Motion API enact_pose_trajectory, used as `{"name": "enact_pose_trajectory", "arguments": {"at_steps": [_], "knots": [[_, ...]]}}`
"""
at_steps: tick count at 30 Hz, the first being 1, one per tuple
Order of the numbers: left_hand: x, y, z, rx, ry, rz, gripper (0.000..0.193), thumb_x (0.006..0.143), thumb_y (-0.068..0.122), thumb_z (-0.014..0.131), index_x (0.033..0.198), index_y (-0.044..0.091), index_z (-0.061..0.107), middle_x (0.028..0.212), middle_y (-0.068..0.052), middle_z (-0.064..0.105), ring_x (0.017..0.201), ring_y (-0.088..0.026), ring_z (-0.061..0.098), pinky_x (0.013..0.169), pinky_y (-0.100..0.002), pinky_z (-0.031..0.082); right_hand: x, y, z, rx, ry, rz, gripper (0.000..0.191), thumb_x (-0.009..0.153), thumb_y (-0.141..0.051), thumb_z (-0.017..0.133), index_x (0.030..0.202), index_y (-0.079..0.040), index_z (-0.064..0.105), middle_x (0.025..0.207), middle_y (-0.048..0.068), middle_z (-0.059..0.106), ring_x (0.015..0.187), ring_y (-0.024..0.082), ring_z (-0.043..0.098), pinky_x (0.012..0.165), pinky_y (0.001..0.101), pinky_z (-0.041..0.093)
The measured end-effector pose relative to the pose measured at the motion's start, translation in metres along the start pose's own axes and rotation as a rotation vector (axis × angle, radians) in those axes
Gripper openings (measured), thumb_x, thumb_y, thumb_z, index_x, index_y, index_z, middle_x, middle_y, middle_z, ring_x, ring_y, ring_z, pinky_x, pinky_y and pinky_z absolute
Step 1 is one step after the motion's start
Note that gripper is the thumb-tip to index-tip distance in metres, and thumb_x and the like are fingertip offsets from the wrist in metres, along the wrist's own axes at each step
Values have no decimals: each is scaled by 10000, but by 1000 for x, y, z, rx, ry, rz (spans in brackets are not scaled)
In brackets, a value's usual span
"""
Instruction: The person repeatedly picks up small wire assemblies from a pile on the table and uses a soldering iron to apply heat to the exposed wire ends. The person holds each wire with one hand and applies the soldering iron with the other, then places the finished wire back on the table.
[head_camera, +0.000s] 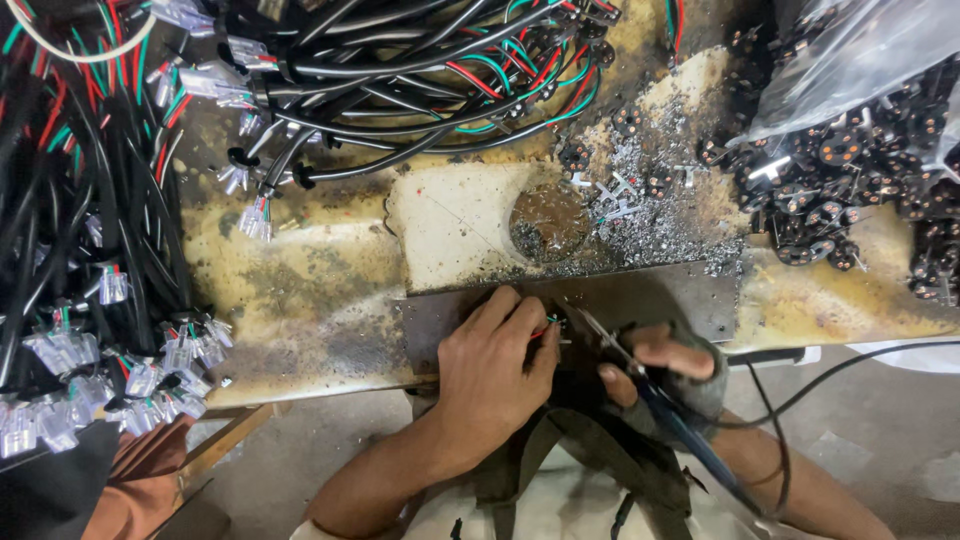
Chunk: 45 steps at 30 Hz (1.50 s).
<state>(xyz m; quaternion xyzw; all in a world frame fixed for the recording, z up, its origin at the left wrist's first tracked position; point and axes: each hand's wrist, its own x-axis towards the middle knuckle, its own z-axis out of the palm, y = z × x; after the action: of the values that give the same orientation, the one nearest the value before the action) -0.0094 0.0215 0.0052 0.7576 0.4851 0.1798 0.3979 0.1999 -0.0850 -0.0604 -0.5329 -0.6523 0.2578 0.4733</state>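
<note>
A: While bent over the dark metal plate (650, 295) at the bench edge: left hand (495, 365) closed, fingertips pinching thin red and green wire ends (545, 325) down onto the plate.

B: Noted. Right hand (660, 375)?

A: Wrapped in a worn fingerless glove, clenched around a soldering iron (640, 385); blue handle running back toward the body, black cord trailing right. Tip (572, 312) just beside the wire ends, touching or nearly so; cannot tell which.

B: Bench condition?

A: Stained yellowish benchtop (290, 270), pale patch with a round hole (548, 222) just behind the plate. Silvery solder scraps (650, 215) scattered right of the hole.

B: Stock around?

A: Coiled black cables (400, 70) with red and green cores at far centre; more cables with clear plastic plugs (60, 350) heaped on the left. Pile of small black round parts (860, 170) at far right, partly under a clear plastic bag (860, 50).
</note>
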Motion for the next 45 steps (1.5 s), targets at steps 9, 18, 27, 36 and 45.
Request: {"name": "enact_pose_trajectory", "arguments": {"at_steps": [9, 18, 27, 36, 45], "knots": [[2, 4, -3, -13, 14, -9, 151, 859, 118, 734, 841, 61, 595, 840, -112, 570, 753, -345, 635, 607, -470, 486, 108, 23, -49, -509, -38, 369, 388, 930, -222, 868, 1042, -43, 541, 837, 37, 653, 692, 155, 658, 675, 296, 545], [0, -3, 0, -36, 27, 29, 149, 867, 115, 734, 865, 57, 597, 869, -117, 567, 779, -348, 637, 623, -467, 496, 107, -30, -63, -670, -530, 132, 364, 868, -127, 736, 1183, -74, 562, 928, 87, 657, 844, 247, 685, 761, 417, 549], [-1, -1, -2, -21, 45, 49, 148, 869, 122, 728, 859, 64, 592, 859, -118, 562, 772, -351, 630, 624, -472, 487, 87, -39, -45, -866, -551, -108, 499, 829, -34, 613, 1325, -65, 580, 1032, 198, 662, 924, 370, 666, 744, 505, 567], [-8, -1, 9, 4, 124, 60, 161, 885, 118, 720, 862, 71, 568, 868, -114, 554, 784, -344, 623, 621, -464, 488, 59, -24, -53, -23, -249, 611, 261, 952, -64, 681, 1196, -35, 593, 1005, 190, 641, 843, 277, 633, 647, 367, 522], [-6, -1, 12, 21, 104, 16, 156, 874, 129, 733, 873, 76, 587, 861, -102, 559, 775, -331, 629, 605, -455, 492, 57, -20, 15, 101, 76, 432, 565, 813, -28, 823, 1157, -88, 379, 1005, 55, 562, 848, 115, 675, 710, 223, 559]]}}
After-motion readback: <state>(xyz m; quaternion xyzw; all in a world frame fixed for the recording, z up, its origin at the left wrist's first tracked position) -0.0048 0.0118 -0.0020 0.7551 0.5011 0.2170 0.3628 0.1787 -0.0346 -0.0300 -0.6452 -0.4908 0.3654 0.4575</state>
